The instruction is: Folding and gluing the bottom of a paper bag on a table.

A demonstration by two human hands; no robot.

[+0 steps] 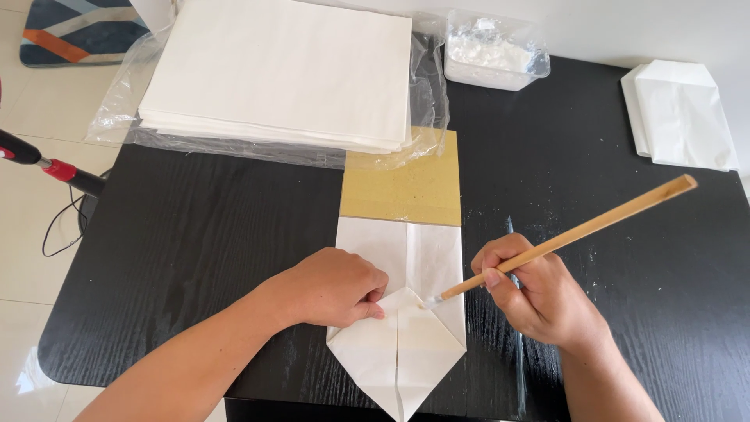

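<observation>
Folded white paper bag (400,312) lies flat at the front edge of the black table (195,234), about mid-width, its pointed folded end hanging just past that edge. Brown cardboard sheet (406,187) sticks out from inside the bag's far end, toward the table middle

Left hand (332,287): fingers curled closed, knuckles and fingertips pressing down on the left flap of the bag near the centre seam

Right hand (531,293): fingers closed in a pen-style grip on a wooden-handled brush (562,238). Bristle tip touches the bag at the right flap's fold, just beside the left fingertips. Handle angles up and away toward the right edge

Around it:
- stack of white paper sheets (281,70) on a clear plastic wrapper (117,101), far-left corner; wrapper overlaps the far end of the cardboard
- clear plastic tub with white paste (492,55) at the far edge, right of the stack
- finished folded white bags (680,113), far-right corner, well apart from the hands
- wet smears on the table just right of the bag, under the right hand
- red-and-black pole (47,164) with cable off the left edge, over the floor

Nothing between the brush tip and the flap; the left hand covers part of the left flap
</observation>
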